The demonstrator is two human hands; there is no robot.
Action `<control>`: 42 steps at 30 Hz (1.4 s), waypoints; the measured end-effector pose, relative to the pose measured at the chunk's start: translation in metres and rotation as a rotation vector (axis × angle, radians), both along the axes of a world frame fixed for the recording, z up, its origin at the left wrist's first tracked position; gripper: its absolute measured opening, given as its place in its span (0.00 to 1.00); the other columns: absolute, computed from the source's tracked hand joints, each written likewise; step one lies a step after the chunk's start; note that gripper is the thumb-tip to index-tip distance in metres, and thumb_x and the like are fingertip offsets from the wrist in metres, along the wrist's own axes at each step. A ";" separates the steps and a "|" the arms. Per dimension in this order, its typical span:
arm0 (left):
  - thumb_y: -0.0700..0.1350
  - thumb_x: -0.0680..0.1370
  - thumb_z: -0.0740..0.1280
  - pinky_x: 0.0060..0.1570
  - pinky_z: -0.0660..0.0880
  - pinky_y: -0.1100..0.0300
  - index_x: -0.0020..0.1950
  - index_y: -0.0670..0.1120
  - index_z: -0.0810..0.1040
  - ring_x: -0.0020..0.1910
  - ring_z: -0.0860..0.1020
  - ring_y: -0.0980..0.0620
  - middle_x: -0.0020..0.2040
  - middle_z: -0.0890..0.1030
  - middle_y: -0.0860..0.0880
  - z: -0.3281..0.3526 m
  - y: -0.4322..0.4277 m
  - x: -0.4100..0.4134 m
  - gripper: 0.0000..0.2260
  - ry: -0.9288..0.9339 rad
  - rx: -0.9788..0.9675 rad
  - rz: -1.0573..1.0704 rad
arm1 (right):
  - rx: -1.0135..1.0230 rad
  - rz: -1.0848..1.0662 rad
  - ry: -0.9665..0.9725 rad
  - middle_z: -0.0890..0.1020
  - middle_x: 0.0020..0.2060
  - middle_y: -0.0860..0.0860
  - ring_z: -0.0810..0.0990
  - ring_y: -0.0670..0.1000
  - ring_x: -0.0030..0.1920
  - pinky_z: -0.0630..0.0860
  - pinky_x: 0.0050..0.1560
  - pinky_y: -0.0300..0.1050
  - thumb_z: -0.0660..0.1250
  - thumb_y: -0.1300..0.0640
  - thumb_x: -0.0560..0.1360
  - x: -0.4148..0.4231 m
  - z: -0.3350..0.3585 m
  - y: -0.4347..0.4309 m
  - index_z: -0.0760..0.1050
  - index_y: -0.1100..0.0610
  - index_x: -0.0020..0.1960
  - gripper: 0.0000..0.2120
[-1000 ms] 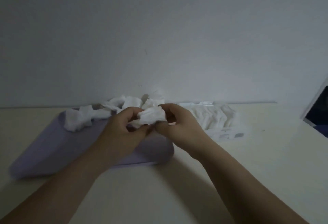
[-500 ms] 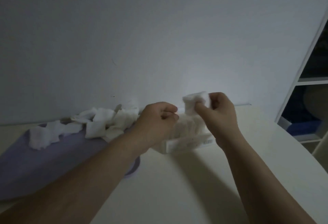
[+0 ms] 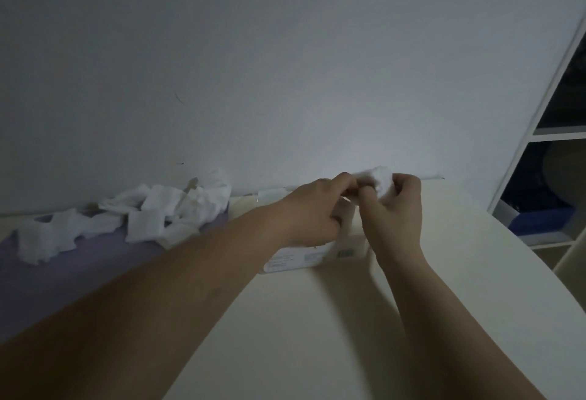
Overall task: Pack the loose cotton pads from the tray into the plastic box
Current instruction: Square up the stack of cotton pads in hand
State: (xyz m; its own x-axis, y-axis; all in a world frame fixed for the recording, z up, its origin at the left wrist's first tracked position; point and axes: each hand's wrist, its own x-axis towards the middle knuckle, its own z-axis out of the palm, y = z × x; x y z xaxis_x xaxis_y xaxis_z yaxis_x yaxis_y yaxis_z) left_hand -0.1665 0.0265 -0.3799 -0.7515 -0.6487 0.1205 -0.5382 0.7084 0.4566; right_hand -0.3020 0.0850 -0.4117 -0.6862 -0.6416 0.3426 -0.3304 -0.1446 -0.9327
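1. A smooth cream table fills the foreground. Two bare forearms reach across it from the bottom edge.
2. One clear plastic box with a printed label stands on the table, mostly hidden behind the hands. Its contents cannot be seen.
3. Above the box, the left hand and right hand meet, both pinching one crumpled white cotton pad, which is blurred.
4. To the left, one lavender tray is cut off by the frame. Its heap of loose white cotton pads overlaps too much to count.
5. Behind is a plain grey-white wall. At far right stands a white shelf unit, dim and partly cropped.
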 end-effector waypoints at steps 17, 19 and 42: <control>0.50 0.76 0.59 0.45 0.73 0.54 0.30 0.54 0.68 0.49 0.69 0.51 0.45 0.71 0.55 -0.015 -0.006 0.046 0.14 -0.102 -0.352 0.143 | 0.079 0.088 0.405 0.78 0.54 0.43 0.80 0.48 0.47 0.75 0.43 0.48 0.66 0.48 0.79 0.048 -0.015 0.009 0.65 0.48 0.59 0.14; 0.47 0.78 0.62 0.55 0.73 0.54 0.28 0.56 0.61 0.56 0.71 0.48 0.52 0.77 0.51 -0.012 -0.006 0.056 0.20 -0.113 -0.309 0.127 | 0.104 0.098 0.529 0.78 0.58 0.45 0.79 0.52 0.49 0.75 0.44 0.49 0.68 0.49 0.77 0.049 -0.017 0.006 0.68 0.50 0.61 0.16; 0.48 0.73 0.71 0.49 0.80 0.51 0.43 0.54 0.87 0.47 0.81 0.54 0.46 0.83 0.56 -0.024 -0.008 0.070 0.04 0.191 -0.132 0.200 | 0.604 0.011 0.989 0.79 0.36 0.46 0.76 0.55 0.47 0.71 0.62 0.53 0.68 0.46 0.71 0.054 0.008 -0.014 0.79 0.51 0.40 0.08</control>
State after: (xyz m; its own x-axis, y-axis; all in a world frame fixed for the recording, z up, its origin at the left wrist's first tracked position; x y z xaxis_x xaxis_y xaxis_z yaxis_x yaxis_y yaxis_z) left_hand -0.0961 0.0181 -0.4035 -0.5657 -0.7509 0.3406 -0.5865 0.6568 0.4739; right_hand -0.2481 0.0709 -0.4039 -0.2830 -0.8882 0.3619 -0.9556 0.2289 -0.1854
